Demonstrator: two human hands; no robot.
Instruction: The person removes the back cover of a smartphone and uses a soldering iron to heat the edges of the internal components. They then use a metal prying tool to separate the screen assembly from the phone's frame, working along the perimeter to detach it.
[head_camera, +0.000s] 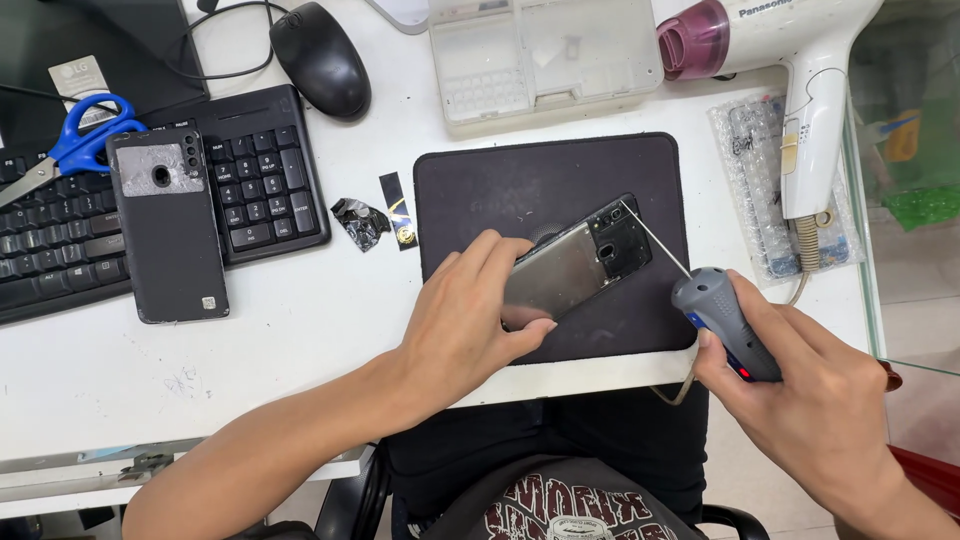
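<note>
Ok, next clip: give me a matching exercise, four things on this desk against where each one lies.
Things:
1. opened phone
2. phone back cover
3. computer mouse
4. hair dryer

Places:
A. lying on the keyboard
B. top right of the desk
C. on the black mat, under the left hand
D. behind the keyboard's number pad

Pairs: 1-C, 2-A, 3-D, 4-B

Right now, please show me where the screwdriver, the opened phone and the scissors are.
screwdriver (722, 318): head view, on its grey handle.
opened phone (575, 263): head view, on its bare metal middle.
scissors (88, 140): head view, on the blue handles.
</note>
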